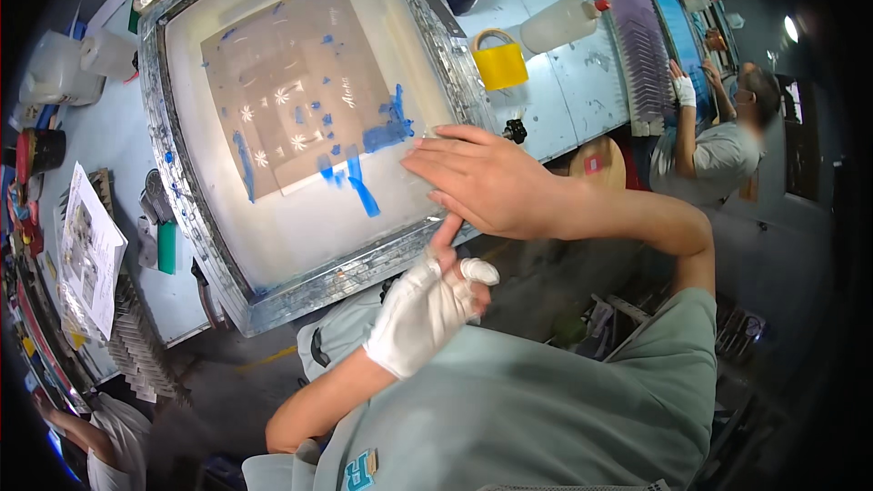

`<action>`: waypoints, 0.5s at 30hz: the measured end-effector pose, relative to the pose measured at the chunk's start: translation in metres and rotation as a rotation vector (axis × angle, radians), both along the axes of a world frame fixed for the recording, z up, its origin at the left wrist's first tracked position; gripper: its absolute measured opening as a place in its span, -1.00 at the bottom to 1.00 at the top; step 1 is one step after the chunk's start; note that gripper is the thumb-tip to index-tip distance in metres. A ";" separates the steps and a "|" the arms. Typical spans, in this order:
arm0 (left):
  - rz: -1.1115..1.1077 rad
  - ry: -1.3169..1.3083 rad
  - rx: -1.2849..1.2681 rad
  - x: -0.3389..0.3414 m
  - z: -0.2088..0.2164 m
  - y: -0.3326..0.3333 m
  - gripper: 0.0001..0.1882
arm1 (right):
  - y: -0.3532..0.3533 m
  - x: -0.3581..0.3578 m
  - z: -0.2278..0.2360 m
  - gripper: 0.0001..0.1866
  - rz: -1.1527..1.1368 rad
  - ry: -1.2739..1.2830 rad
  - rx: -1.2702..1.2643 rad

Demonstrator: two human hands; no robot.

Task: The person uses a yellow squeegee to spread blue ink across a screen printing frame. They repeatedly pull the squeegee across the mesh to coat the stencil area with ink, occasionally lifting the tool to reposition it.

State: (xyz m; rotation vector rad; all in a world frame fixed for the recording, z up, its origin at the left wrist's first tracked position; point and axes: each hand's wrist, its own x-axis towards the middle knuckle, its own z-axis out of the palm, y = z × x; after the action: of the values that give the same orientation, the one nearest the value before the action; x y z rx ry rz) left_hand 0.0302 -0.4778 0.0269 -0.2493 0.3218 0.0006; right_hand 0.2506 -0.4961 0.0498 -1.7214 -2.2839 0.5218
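Right hand (496, 184) open, we note, fingers outstretched over the near right of the screen frame (338, 275); gloved left hand (418, 314) half-curled just nearer, hold unclear. Left and far, blue patches (389, 134) already mark the brown panel (273, 50); what remains, we can't tell.

A screen-printing workshop
A metal-framed mesh screen (309, 82) with blue patches (389, 135) sits over a stained pale-blue desk (582, 95) among plastic bottles (559, 25) and a yellow tape roll (501, 67); a co-worker (714, 153) is farther along, near a purple ridged rack (627, 41).
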 end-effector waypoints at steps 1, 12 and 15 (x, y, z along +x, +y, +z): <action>-0.080 -0.016 -0.073 -0.006 0.002 -0.006 -0.40 | 0.000 0.000 0.000 -0.53 -0.006 0.004 -0.010; 0.612 0.121 3.206 0.135 -0.038 0.201 -0.48 | 0.014 0.067 0.019 -0.58 -0.389 0.190 0.006; 0.517 -0.175 3.159 0.148 -0.034 0.176 -0.46 | 0.014 0.114 0.011 -0.58 -0.528 0.190 0.107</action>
State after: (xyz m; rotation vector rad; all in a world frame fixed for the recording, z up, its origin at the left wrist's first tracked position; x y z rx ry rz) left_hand 0.1780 -0.3018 -0.0070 -3.1652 0.2648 -1.0352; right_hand 0.3650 -0.4820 0.0613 -2.0139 -1.6072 0.4177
